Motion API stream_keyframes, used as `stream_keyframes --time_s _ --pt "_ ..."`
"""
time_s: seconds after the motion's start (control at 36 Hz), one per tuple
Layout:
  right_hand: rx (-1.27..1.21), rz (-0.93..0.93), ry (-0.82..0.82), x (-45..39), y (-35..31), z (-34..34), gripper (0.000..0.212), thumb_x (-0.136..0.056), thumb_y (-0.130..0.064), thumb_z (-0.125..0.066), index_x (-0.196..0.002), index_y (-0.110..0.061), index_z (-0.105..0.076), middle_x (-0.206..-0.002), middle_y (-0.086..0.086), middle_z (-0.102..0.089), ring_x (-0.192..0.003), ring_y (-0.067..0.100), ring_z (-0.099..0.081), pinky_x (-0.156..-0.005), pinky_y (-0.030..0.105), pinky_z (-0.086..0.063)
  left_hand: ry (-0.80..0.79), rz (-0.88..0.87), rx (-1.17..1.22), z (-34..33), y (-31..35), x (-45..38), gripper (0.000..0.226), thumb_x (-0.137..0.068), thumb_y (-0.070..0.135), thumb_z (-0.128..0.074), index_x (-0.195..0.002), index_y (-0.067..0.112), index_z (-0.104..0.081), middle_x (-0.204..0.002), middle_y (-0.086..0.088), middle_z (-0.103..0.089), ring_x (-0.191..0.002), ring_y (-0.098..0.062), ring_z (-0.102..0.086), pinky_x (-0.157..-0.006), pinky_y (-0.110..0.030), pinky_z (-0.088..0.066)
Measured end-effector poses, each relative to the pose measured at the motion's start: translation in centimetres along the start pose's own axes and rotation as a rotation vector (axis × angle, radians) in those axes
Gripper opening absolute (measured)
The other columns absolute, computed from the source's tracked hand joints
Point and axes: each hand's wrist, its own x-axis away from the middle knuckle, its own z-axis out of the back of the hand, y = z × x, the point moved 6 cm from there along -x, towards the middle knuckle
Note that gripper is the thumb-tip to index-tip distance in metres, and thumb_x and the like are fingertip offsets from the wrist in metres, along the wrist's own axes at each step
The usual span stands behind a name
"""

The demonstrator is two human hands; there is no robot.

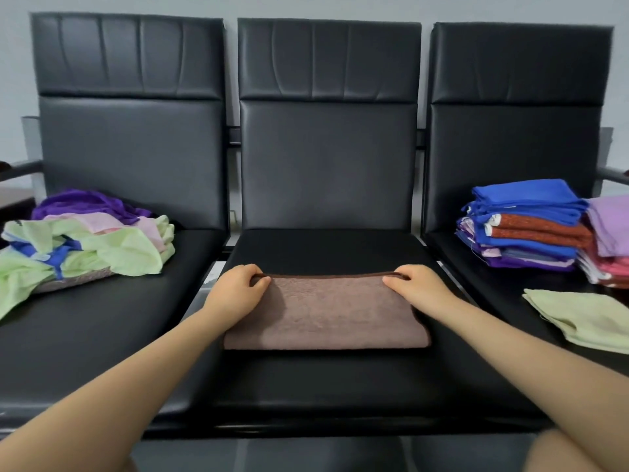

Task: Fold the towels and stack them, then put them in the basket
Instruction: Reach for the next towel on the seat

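Note:
A brown towel (pixel 326 315) lies folded over on the middle black seat (pixel 326 383). My left hand (pixel 238 287) pinches its far left corner, and my right hand (pixel 413 286) pinches its far right corner, fingers curled over the far edge. On the right seat stands a stack of folded towels (pixel 524 229) in blue, orange and purple. A folded light green towel (pixel 585 318) lies flat in front of that stack. A loose heap of unfolded towels (pixel 92 240), green, pink, purple and blue, covers the left seat. No basket is in view.
Three black padded chairs stand in a row against a pale wall. A second folded pile (pixel 609 243), lilac on top of pink, sits at the far right edge. Metal armrests (pixel 20 168) close off both ends of the row.

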Motion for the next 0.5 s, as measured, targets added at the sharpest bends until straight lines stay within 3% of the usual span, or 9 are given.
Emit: stream_keyframes --time_s 0.11,0.22,0.36,0.5 --pt "0.18 -0.015 -0.042 -1.0 0.8 -1.4 0.02 -0.093 -0.032 -0.058 -0.078 -0.019 -0.064 -0.078 -0.005 -0.062 -0.075 0.013 -0.057 -0.058 0.025 -0.039 -0.066 -0.013 -0.114 -1.6 -0.9 -0.9 0.02 -0.095 0.03 -0.054 -0.102 0.015 -0.064 -0.106 -0.006 -0.063 -0.1 -0.023 -0.058 -0.083 -0.031 -0.045" --pt "0.297 0.003 -0.049 -1.4 0.9 -2.1 0.012 -0.093 -0.034 -0.054 -0.086 -0.026 -0.058 -0.081 -0.013 -0.049 -0.081 0.013 -0.052 -0.056 0.023 -0.035 -0.105 -0.058 -0.203 -2.5 -1.1 -1.2 0.018 -0.094 0.03 -0.055 -0.105 0.02 -0.064 -0.108 -0.002 -0.058 -0.106 -0.022 -0.054 -0.089 -0.036 -0.047" --pt "0.286 0.011 -0.005 -1.8 1.3 -1.8 0.015 -0.095 -0.036 -0.054 -0.088 -0.024 -0.059 -0.082 -0.008 -0.06 -0.075 0.01 -0.055 -0.055 0.024 -0.037 -0.042 -0.045 -0.181 -2.5 -1.1 -1.5 0.017 -0.096 0.03 -0.052 -0.102 0.016 -0.061 -0.104 -0.004 -0.06 -0.097 -0.024 -0.058 -0.083 -0.035 -0.047" --pt "0.262 0.066 0.112 -1.2 0.4 -0.7 0.017 -0.096 -0.034 -0.053 -0.086 -0.021 -0.058 -0.075 -0.008 -0.059 -0.07 0.009 -0.054 -0.052 0.024 -0.033 0.052 -0.096 -0.198 -1.9 -0.3 -1.5 0.018 -0.097 0.029 -0.051 -0.099 0.014 -0.061 -0.099 -0.002 -0.062 -0.097 -0.022 -0.054 -0.081 -0.036 -0.047"
